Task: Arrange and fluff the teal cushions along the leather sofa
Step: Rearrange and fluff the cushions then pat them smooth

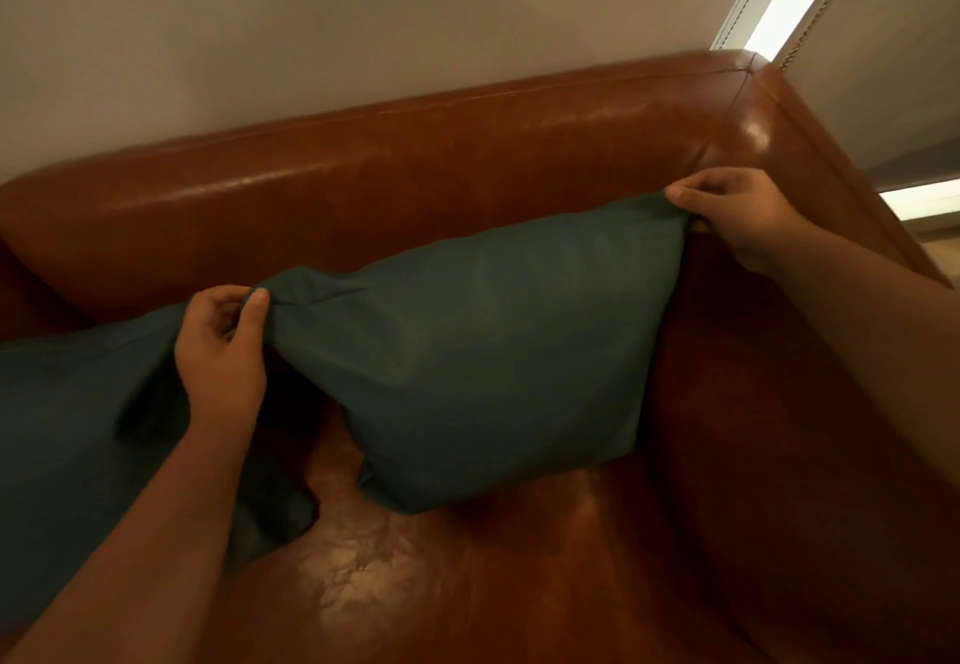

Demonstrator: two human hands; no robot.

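Teal cushion (498, 351) top corners pinched by left hand (221, 351), right hand (737, 211)

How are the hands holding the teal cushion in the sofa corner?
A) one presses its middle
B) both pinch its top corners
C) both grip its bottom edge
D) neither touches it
B: the left hand and right hand each pinch a top corner of the teal cushion.

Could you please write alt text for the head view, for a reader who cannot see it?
Two hands pinch the top corners of a teal cushion in a brown leather sofa's right corner: left hand on the left corner, right hand on the right. A second cushion lies at left.
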